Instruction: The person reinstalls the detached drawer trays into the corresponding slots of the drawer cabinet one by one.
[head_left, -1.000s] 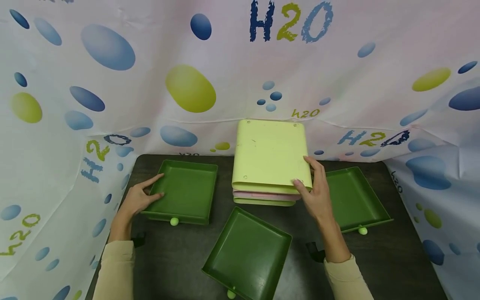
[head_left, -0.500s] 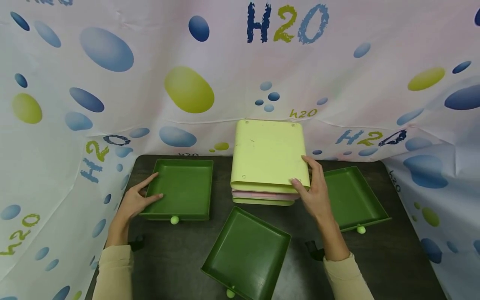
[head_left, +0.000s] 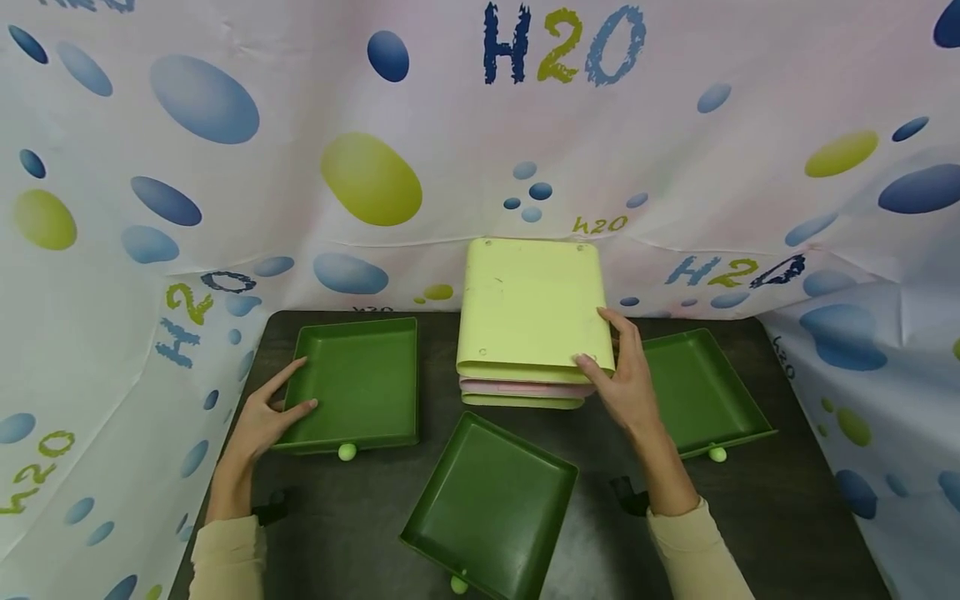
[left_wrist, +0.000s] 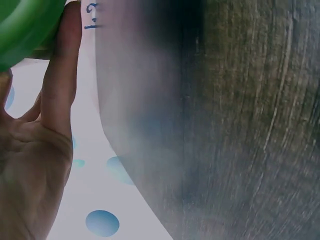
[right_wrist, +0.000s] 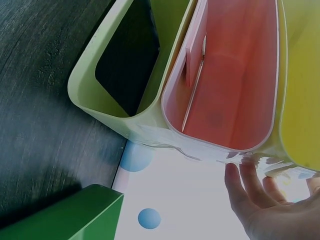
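Note:
My left hand (head_left: 261, 423) holds a shallow green drawer (head_left: 352, 387) with a round light-green knob at its left side, thumb reaching over the wall. In the left wrist view the fingers (left_wrist: 57, 95) go up to the drawer's edge. My right hand (head_left: 626, 387) rests on the right edge of a stacked drawer unit (head_left: 536, 308), thumb near the front corner of its yellow top. The right wrist view shows its open green, pink (right_wrist: 235, 95) and yellow compartments. A thin stick (right_wrist: 194, 95) and a flat pink piece (right_wrist: 196, 47) are inside the pink one.
A second green drawer (head_left: 491, 508) lies turned at an angle in front of the unit. Another green drawer (head_left: 701, 387) lies to the right, behind my right forearm. The dark table (head_left: 337, 533) is enclosed by a white spotted sheet (head_left: 450, 100).
The green drawer at my left hand has shifted a little left and turned straighter. My left hand moved slightly left and down with it. The right hand stays on the drawer unit.

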